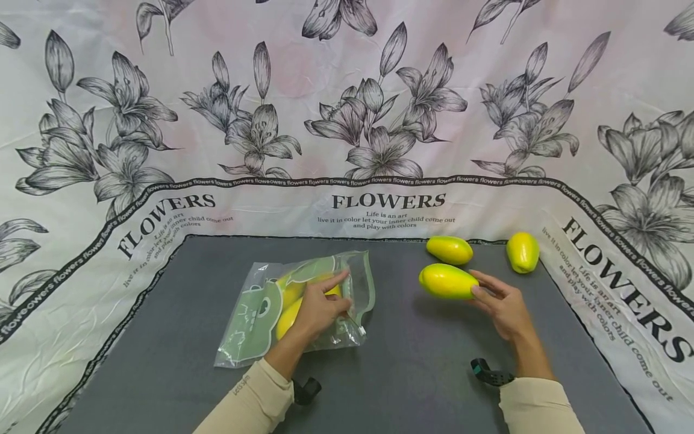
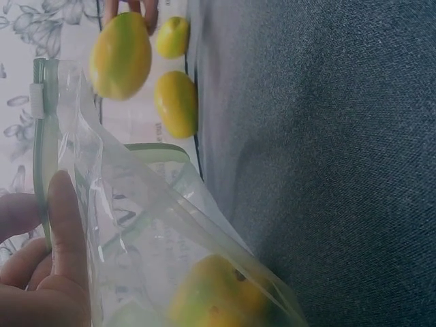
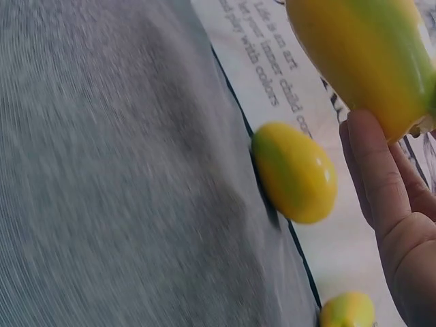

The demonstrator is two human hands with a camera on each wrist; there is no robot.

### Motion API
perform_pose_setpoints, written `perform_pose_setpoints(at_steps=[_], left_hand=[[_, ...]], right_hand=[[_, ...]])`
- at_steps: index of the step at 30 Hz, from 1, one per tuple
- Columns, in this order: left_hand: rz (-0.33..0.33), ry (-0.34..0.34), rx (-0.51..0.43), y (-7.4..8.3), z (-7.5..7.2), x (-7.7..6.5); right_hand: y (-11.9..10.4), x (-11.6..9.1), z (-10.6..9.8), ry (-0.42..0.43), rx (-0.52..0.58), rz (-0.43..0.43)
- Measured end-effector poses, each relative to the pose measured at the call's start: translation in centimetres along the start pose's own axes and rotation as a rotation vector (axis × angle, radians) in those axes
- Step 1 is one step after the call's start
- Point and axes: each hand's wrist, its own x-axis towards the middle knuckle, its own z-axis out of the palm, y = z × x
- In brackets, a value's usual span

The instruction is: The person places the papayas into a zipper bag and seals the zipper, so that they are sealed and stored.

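My left hand [image 1: 317, 310] pinches the green rim of a clear slider zip bag [image 1: 238, 337] with a green cartoon print. Inside the bag lie yellow papayas [image 1: 288, 318], partly covered by the print and my hand. In the left wrist view, the bag's mouth [image 2: 158, 151] gapes somewhat. To the right, my right hand [image 1: 506, 310] grips a yellow-green papaya [image 1: 447, 281] by one end, its fingertips and thumb around it. That papaya hangs above the cloth, its other end pointing toward the bag.
Two more papayas lie at the back right, one papaya [image 1: 449, 250] just behind the held one and another papaya [image 1: 523, 252] near the right edge. Grey cloth [image 1: 401, 374] covers the table. A flower-printed sheet [image 1: 379, 208] rises behind and along the sides.
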Motion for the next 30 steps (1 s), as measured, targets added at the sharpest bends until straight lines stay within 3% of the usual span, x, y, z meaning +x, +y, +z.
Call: perform_pose_setpoints(at_steps=[5, 10, 18, 30], left_hand=[[0.007, -0.003, 0.004, 0.0, 0.1, 0.0], [-0.002, -0.008, -0.002, 0.0, 0.1, -0.1], [0.0, -0.006, -0.002, 0.0, 0.0, -0.1], [0.002, -0.004, 0.004, 0.0, 0.1, 0.0]], right_hand=[[0.4, 0.4, 1.1, -0.016, -0.052, -0.015], [0.6, 0.6, 1.7, -0.026, -0.037, -0.029], [0.8, 1.3, 3.0, -0.037, -0.076, 0.002], [1.5, 2.7, 6.0, -0.163, -0.089, -0.033]])
